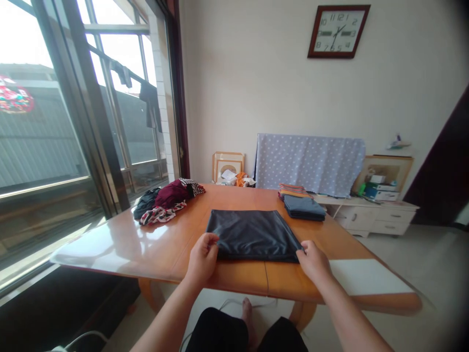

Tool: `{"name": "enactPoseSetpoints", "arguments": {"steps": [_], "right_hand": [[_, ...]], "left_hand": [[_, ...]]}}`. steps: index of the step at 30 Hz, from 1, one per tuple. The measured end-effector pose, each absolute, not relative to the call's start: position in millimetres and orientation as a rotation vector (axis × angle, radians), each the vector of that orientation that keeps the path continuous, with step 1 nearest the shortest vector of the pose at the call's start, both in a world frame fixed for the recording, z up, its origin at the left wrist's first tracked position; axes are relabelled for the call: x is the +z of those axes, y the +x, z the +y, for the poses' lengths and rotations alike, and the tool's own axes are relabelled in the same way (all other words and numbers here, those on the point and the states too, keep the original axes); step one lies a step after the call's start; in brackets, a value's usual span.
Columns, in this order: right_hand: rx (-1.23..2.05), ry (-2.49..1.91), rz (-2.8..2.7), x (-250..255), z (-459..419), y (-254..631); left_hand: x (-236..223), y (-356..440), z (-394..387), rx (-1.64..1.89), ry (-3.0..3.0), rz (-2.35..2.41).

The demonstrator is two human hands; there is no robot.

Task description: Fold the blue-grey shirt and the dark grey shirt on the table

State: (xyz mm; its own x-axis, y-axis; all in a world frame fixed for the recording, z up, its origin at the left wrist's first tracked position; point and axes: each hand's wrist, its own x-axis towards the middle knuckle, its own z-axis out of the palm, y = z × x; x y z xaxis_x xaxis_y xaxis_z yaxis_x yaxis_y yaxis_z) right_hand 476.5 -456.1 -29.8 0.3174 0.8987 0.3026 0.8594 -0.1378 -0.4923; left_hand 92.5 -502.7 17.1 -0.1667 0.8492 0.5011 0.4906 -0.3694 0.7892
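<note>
In the head view, a dark cloth lies flat on the wood table. The left hand is nearly closed and pinches one near corner. The right hand pinches the other. If one hand pulls harder, the cloth could slide or crease.

The left hand and right hand hide the near corners of the dark folded cloth, and the forearms run off the bottom edge. Far left, the crumpled pile of clothes overlaps itself, hiding its lower layers, while the small heap and the labels on the boxes are too small to tell.
</note>
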Motion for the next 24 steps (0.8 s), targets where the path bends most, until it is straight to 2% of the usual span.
{"name": "enactPoseSetpoints", "arguments": {"steps": [4,10,24], "right_hand": [[0.082,-2.022,-1.562,-27,-457,475],[0.070,-2.022,-1.566,-26,-456,475],[0.061,-1.989,-1.547,-23,-461,472]], "left_hand": [[19,61,-511,1.317,1.996,1.681],[36,63,-515,0.921,2.278,1.860],[29,51,-518,0.792,2.358,1.981]]}}
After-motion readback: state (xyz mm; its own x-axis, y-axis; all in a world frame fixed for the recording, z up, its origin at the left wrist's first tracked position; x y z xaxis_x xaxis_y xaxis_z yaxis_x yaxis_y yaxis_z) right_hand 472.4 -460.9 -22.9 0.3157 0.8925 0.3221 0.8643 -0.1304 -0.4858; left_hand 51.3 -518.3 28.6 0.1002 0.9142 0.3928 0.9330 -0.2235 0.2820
